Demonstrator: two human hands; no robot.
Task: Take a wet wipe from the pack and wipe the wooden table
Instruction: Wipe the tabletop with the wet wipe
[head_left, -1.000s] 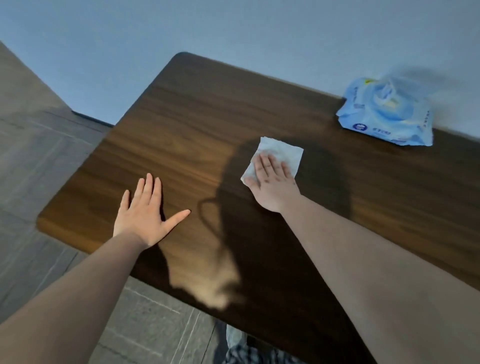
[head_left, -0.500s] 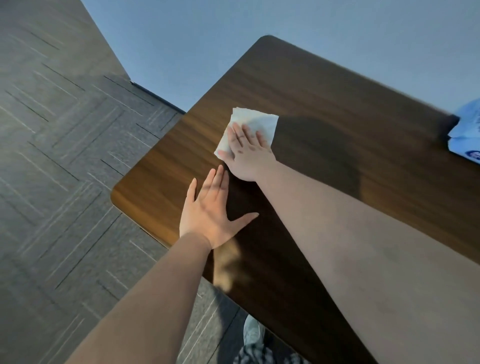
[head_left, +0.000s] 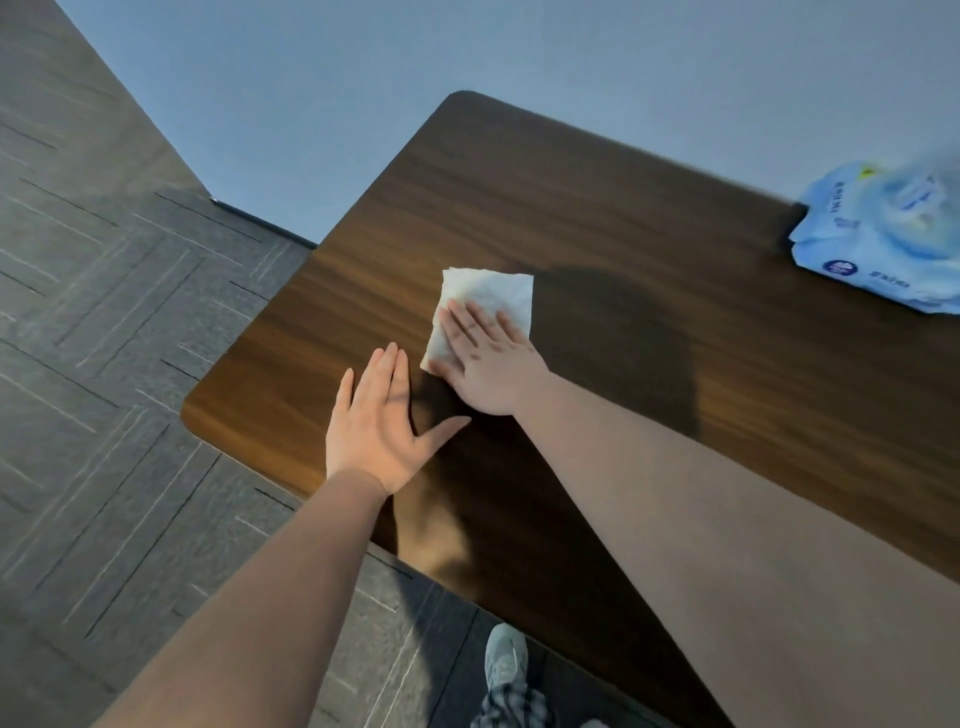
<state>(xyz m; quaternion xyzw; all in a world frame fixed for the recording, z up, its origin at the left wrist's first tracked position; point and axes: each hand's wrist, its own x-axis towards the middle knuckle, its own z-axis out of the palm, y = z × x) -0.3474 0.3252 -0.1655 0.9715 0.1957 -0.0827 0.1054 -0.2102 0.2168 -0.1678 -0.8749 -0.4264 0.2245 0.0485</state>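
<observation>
A white wet wipe (head_left: 491, 293) lies flat on the dark wooden table (head_left: 597, 218), left of its middle. My right hand (head_left: 488, 361) presses down on the wipe's near half with fingers spread flat. Just to its left, my left hand (head_left: 382, 426) rests palm-down on the bare wood, fingers apart and holding nothing, thumb pointing toward the right wrist. The blue wet wipe pack (head_left: 883, 234) sits at the table's far right, partly cut off by the frame edge.
A pale blue wall (head_left: 467, 52) runs behind the table's far edge. Grey patterned carpet (head_left: 104, 364) lies to the left and below. The table's rounded near-left corner (head_left: 195, 415) is close to my left hand. My shoe (head_left: 506, 657) shows under the near edge.
My right hand has slid the wipe leftward across the table until it sits beside my left hand. The view has swung, and the pack now shows more fully at the right.
</observation>
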